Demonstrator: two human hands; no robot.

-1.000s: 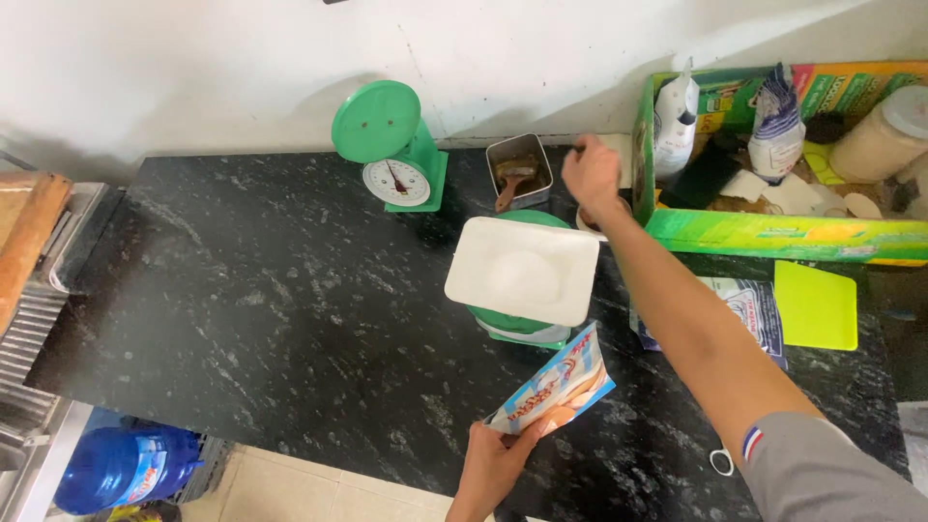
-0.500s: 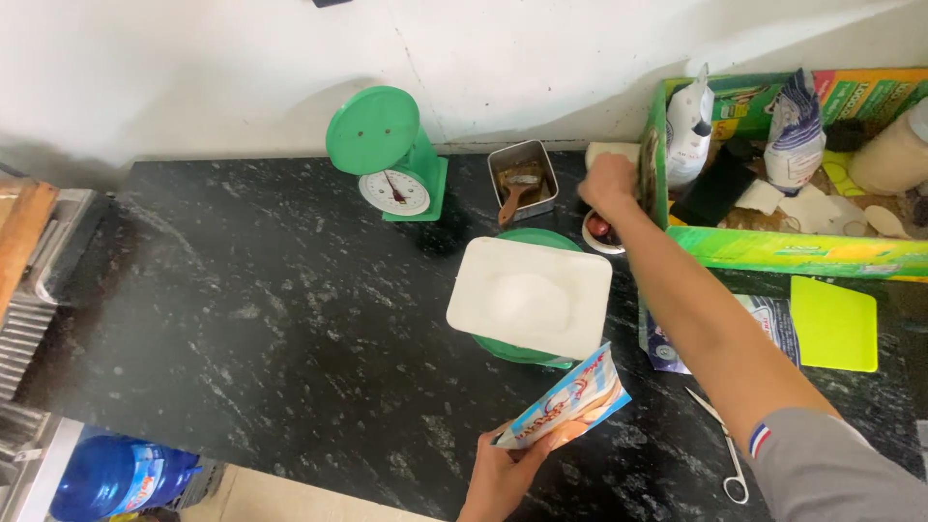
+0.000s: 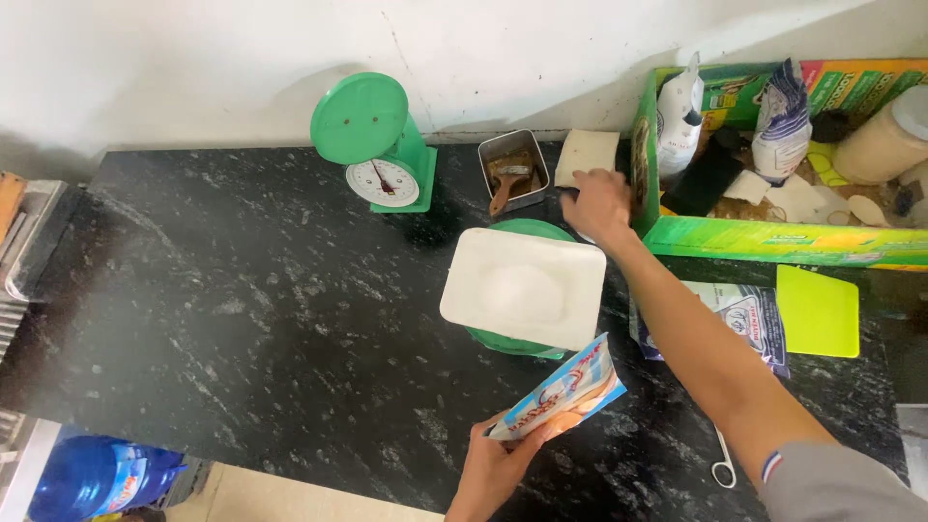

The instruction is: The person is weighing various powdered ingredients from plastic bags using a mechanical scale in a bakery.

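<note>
Left hand [image 3: 498, 464] is gripping a blue-and-white packet [image 3: 565, 391] near the white tray [image 3: 523, 288]; right hand [image 3: 599, 203] is reaching beside the green box [image 3: 773, 237], finger state indiscernible.

**Stone, plastic, foil and tin**

The tabletop [image 3: 242, 319] is polished black stone with pale flecks. The packet [image 3: 565, 391] in the left hand [image 3: 498, 464] is glossy printed foil. Beyond it, a white tray [image 3: 522, 288] looks matt plastic. Near the right hand [image 3: 599, 203], a dull metal tin [image 3: 512, 169] and smooth green plastic scale [image 3: 372, 145].
</note>
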